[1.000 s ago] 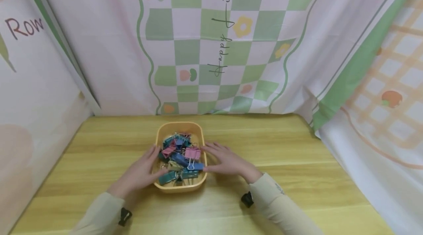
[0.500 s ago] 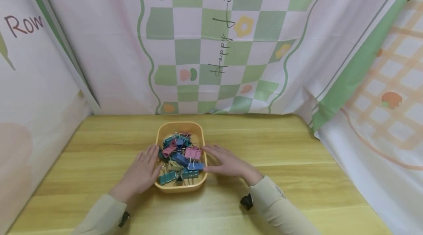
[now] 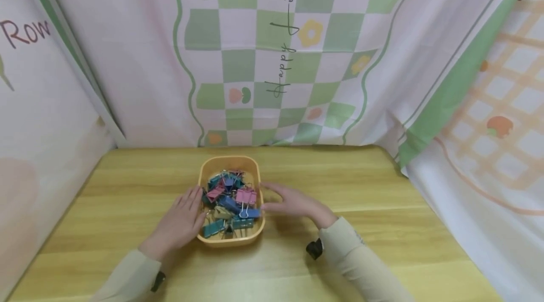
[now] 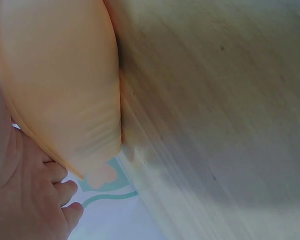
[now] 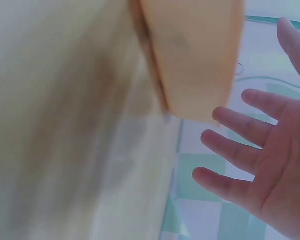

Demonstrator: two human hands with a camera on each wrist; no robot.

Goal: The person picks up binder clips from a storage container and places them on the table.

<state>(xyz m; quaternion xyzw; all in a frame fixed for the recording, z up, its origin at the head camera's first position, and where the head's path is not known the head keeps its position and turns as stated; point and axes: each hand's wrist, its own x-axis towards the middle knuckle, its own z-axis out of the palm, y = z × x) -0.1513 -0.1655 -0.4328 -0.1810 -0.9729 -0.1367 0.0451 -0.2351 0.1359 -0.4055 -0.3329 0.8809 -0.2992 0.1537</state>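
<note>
At lower centre, the left hand [image 3: 178,219] and right hand [image 3: 295,202], fingers extended and gripping nothing, flank the basket [image 3: 231,243], whose clips [image 3: 229,204] should need gentle, even steadying.

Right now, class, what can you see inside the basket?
The basket holds a jumbled pile of clips: teal, blue, pink and yellowish. Whatever lies beneath the upper clips is covered, so their full number cannot be told.
</note>
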